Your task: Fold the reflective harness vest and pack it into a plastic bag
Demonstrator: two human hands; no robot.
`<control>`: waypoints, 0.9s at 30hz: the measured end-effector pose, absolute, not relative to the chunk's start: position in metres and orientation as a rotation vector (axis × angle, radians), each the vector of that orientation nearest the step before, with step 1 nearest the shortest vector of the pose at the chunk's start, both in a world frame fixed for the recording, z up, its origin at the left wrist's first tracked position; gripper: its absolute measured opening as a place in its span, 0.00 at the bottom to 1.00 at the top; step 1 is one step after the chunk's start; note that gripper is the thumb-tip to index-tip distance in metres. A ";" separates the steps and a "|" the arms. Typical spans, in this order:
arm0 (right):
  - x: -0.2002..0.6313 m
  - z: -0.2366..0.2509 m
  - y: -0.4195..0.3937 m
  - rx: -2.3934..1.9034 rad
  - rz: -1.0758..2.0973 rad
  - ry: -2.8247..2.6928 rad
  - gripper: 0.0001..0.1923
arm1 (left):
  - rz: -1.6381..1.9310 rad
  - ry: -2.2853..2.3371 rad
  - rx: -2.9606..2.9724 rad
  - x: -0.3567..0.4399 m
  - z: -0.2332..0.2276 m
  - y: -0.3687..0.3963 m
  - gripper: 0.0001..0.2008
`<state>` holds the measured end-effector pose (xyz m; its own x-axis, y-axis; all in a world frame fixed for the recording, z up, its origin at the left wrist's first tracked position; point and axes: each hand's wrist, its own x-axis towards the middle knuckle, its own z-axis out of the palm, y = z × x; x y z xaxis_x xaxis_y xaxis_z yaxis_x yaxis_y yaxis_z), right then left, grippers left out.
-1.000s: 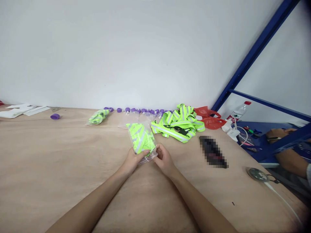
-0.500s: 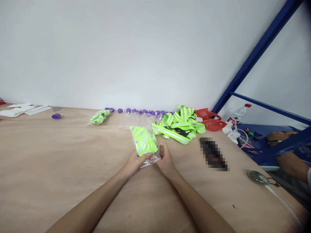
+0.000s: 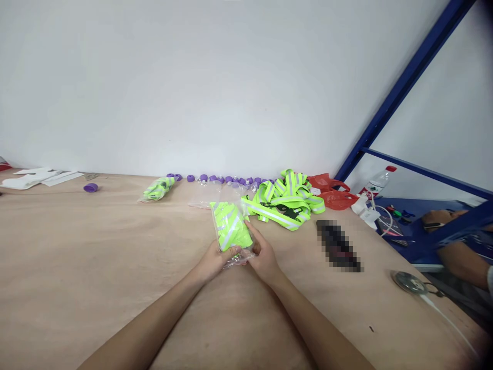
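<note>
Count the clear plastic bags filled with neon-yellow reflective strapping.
2: one filled bag between the left hand and right hand, another bag farther back, leftward. The loose strapping pile could hide more.

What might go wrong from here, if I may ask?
The clear bag looks thin, so the left hand and right hand gripping its near end might tear it. The loose straps lie just beyond, so it might snag on them. The round device sits near the edge of the table, so a tug on its white cable could drag it off.
</note>
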<state>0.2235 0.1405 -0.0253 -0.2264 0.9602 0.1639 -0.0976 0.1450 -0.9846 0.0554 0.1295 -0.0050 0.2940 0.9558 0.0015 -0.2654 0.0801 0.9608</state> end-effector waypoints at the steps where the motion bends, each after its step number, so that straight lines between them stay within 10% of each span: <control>1: 0.223 -0.025 0.141 -0.906 1.295 -1.380 0.41 | 1.087 0.819 1.093 0.056 -0.003 0.129 0.22; 11: 0.224 -0.015 0.141 -0.869 1.343 -1.232 0.37 | 1.032 0.830 1.029 0.058 0.003 0.129 0.25; 20: 0.236 -0.014 0.151 -0.785 1.488 -0.923 0.10 | 0.959 0.866 0.800 0.027 0.000 0.152 0.37; 27: 0.249 -0.012 0.153 -0.757 1.532 -1.004 0.17 | 0.888 0.594 0.552 0.017 0.004 0.153 0.40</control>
